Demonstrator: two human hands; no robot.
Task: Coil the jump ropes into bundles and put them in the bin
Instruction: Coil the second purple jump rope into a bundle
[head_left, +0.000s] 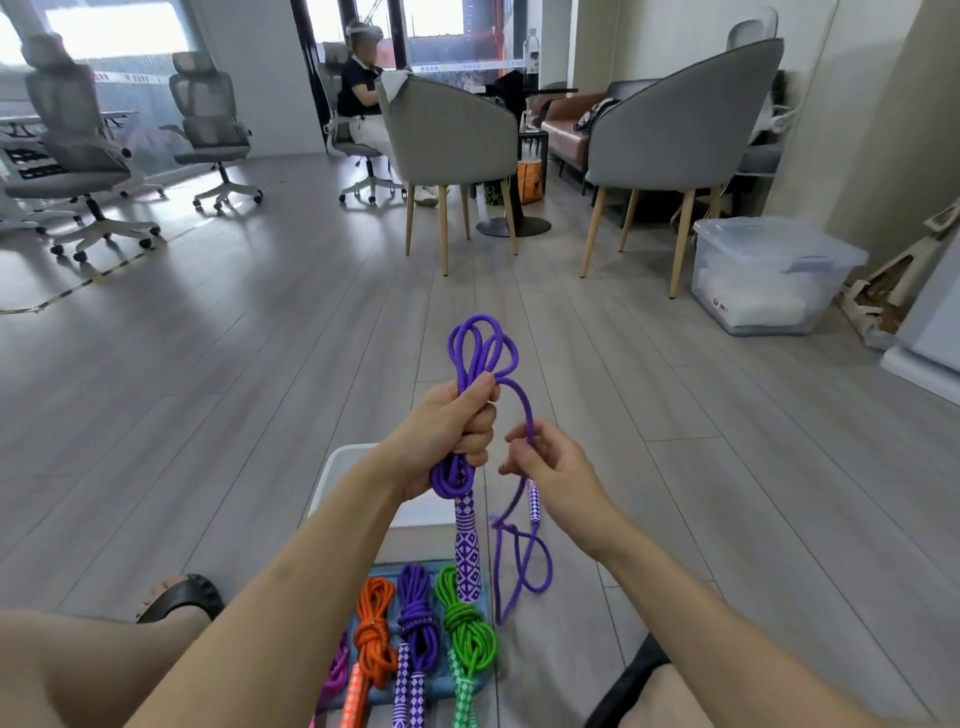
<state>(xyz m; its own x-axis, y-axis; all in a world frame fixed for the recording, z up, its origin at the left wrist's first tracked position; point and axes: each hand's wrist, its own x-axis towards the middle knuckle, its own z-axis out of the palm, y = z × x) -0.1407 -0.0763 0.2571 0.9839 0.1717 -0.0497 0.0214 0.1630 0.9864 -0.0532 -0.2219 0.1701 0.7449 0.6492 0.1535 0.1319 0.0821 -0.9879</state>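
A: In front of the knees, left hand (451, 431) grips the purple jump rope (480, 353) bundle; right hand (550, 467) pinches its loose tail.

B: Progress?

A: Orange bundle (373, 639), purple bundle (415, 623) and green bundle (465, 623) lie coiled below. This one is half wrapped. White bin (337, 467) sits under the arms; contents hidden.

B: Orientation?

A: Long axis near vertical, loops up, handle (467, 551) hanging down.

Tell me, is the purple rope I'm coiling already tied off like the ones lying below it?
No, the left hand grips the purple rope as a loose bundle while the right hand holds its free tail.
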